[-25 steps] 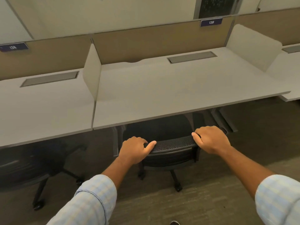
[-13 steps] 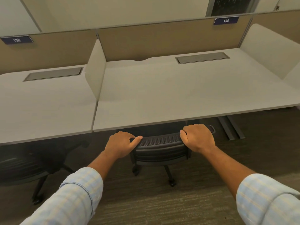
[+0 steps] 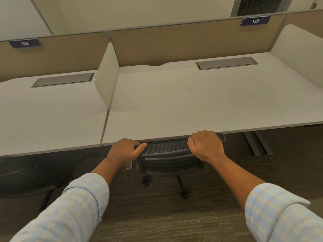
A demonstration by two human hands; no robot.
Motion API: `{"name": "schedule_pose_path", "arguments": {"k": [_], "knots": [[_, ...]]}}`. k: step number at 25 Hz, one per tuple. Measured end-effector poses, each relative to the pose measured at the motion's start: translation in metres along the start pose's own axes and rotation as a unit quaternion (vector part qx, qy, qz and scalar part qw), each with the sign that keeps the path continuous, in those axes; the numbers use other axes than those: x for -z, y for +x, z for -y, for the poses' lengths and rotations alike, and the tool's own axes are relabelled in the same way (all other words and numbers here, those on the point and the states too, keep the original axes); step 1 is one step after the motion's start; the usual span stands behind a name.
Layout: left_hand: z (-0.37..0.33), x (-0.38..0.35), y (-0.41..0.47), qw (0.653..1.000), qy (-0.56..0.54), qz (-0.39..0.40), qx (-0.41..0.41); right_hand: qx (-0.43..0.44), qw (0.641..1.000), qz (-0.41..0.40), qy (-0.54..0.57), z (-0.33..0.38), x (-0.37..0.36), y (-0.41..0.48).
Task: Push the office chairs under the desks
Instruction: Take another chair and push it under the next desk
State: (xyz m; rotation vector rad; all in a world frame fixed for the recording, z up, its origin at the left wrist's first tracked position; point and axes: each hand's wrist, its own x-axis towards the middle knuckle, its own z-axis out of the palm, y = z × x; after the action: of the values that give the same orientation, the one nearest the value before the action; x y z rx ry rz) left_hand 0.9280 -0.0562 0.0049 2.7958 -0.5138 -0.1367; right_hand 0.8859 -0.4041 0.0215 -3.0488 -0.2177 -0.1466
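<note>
1. Head view, lower centre: a black office chair with a mesh backrest point(image 3: 167, 154) stands at the front edge of the pale grey desktop point(image 3: 192, 102). The top rim of its backrest is just beside that edge, and the seat is hidden under the desk. Part of its base and dark castors show below, on the grey-brown carpet point(image 3: 157, 220).
2. The left hand point(image 3: 125, 151) grips the left end of the backrest's top rim, with the fingers curled over it and the thumb lying along the mesh.
3. The right hand point(image 3: 207, 145) grips the right end of the same rim, knuckles up and fingers wrapped over the far side – close against the desk edge.
4. Both forearms reach in from the bottom corners, each in a rolled-up light blue checked sleeve point(image 3: 78, 206).
5. Upper right: a dark label reading 139 point(image 3: 255, 20) sits on the tan partition, above a grey rectangular cover plate point(image 3: 226, 63) set into the desktop.
6. Left of centre, an upright off-white divider panel point(image 3: 106, 75) separates this desk from the neighbouring pale desktop point(image 3: 49, 116), which has a label reading 138 point(image 3: 25, 43) in the upper left.
7. Lower left: a second dark chair point(image 3: 26, 179) stands in shadow – partly under the neighbouring desk.
8. Right of centre, grey metal desk legs point(image 3: 258, 144) show below the desk edge.
</note>
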Motion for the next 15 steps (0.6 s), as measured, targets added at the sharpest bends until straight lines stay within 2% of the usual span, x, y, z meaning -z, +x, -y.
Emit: {"name": "schedule_pose_path", "arguments": {"k": [10, 15], "knots": [[0.022, 0.004, 0.014, 0.999, 0.04, 0.016, -0.021, -0.015, 0.999, 0.01, -0.031, 0.016, -0.006, 0.013], [0.029, 0.004, 0.016, 0.997, 0.064, 0.022, -0.045, -0.071, 0.994, 0.009, -0.082, 0.032, -0.009, 0.003]]}}
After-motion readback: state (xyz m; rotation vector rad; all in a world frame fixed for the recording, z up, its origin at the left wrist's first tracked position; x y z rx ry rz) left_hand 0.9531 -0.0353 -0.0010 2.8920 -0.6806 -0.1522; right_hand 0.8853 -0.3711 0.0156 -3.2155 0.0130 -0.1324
